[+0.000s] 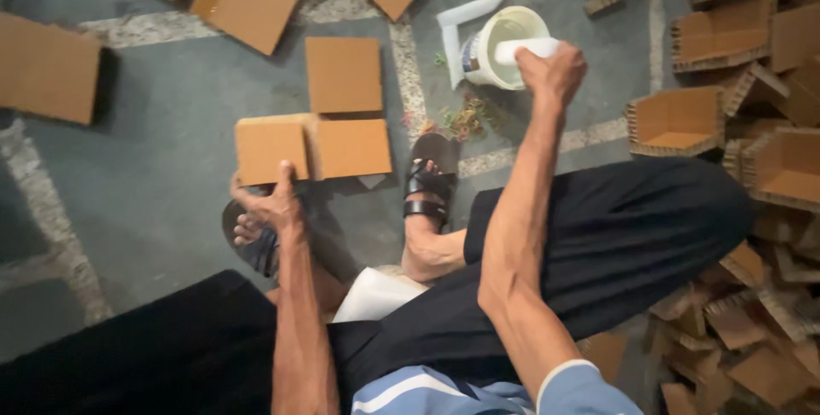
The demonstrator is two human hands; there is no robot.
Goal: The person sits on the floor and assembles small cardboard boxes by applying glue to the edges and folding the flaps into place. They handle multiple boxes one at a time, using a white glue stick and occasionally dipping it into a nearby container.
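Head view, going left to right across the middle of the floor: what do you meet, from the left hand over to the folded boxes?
Left hand gripping a flat cardboard piece → sandalled foot → rubber bands → white tub → right hand holding a white handle over the tub → open cardboard box

The left hand pinches the near edge of a flat cardboard piece on the floor. Beyond that piece and to its right, the right hand grips a white handle over a white bucket.
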